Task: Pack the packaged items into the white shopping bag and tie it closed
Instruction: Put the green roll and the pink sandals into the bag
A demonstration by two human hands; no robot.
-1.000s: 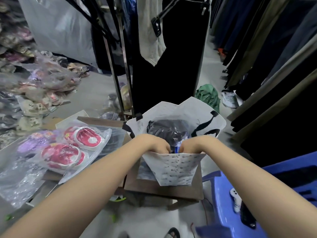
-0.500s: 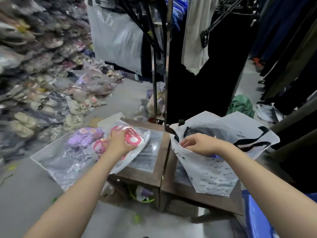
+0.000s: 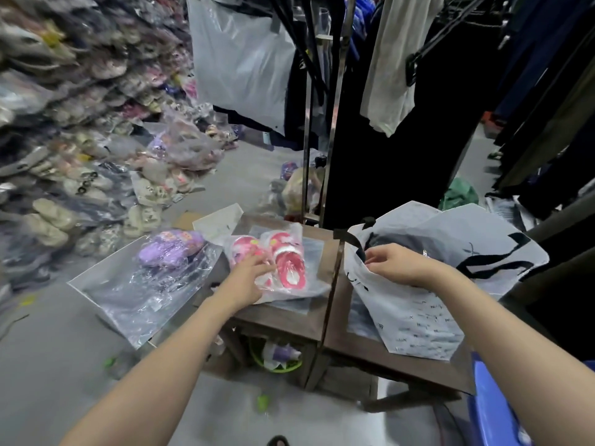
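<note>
Likely light, slippery: take the pack (image 3: 289, 265) by its edge; left hand (image 3: 252, 273) touches it, grip unclear; right hand (image 3: 397, 265) pinches bag (image 3: 418, 320) rim.

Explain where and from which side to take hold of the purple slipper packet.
Pinch the purple slipper packet by its flat, empty film nearer you, coming from above. The slippers bulge at the far end, leaving the near part slack for fingers to gather.

The left table (image 3: 280, 320) carries the pink slipper package (image 3: 286, 259), the purple slipper package (image 3: 167, 252) overhanging its left edge, and a white sheet (image 3: 219, 220). The abutting right table (image 3: 418, 371) carries the white shopping bag (image 3: 418, 313).
</note>
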